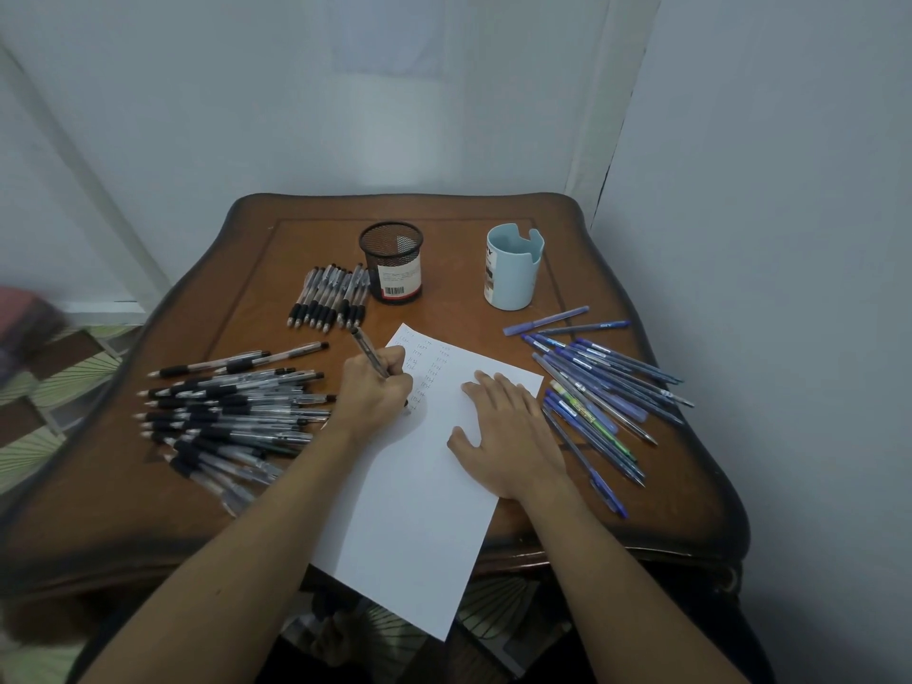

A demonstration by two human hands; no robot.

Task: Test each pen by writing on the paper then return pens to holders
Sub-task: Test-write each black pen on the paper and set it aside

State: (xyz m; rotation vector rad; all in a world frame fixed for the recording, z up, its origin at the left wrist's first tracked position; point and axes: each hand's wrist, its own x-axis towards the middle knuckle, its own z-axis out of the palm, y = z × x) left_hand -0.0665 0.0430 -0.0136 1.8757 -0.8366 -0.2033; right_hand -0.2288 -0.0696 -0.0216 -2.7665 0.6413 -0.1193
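Two hands work over a white sheet of paper (414, 510) that lies slantwise on the brown wooden table (666, 496), its near corner hanging past the table's near edge. The left hand (375, 394) has its fingers curled round a black-grip pen (367, 350), whose tip is down at the sheet's far left part among columns of small written marks. The right hand (513, 436) lies flat on the sheet's right side, fingers straight and spread.

Left of the sheet is a loose heap of black-grip pens (232, 412). Farther back, a tidy row of the same pens (328, 298) lies just beside a black mesh holder (392, 261) that stands upright. A pale blue holder (513, 274) stands to its right, well apart. Blue pens (602, 387) are scattered right of the sheet.
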